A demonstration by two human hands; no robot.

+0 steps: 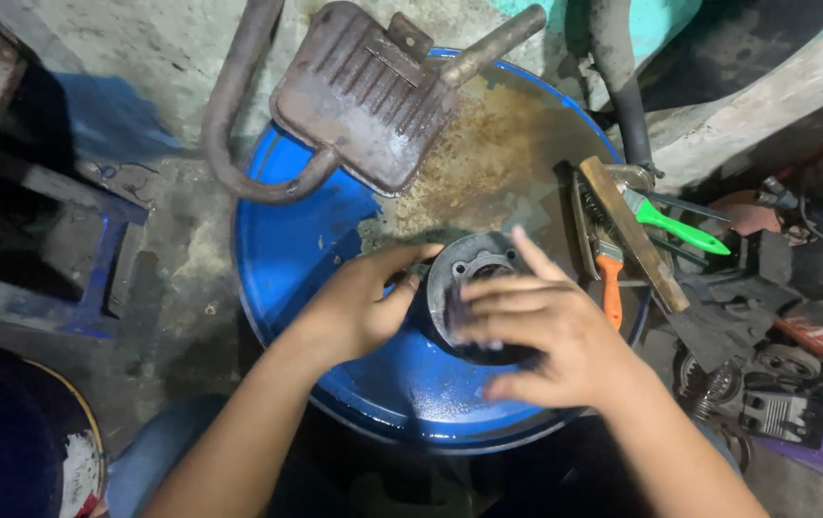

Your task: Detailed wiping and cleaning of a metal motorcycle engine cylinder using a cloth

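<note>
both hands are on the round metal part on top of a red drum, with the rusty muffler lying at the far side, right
Not quite: the drum is blue, not red, as the head view shows. The rest holds: the left hand and right hand are on the round metal part, with the rusty muffler at the far side.

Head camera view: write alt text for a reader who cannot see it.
Two bare hands, left hand and right hand, grip a round dark metal part on top of a blue drum. A rusty exhaust muffler with a bent pipe lies at the drum's far edge; brushes and a file rest at the right.
</note>
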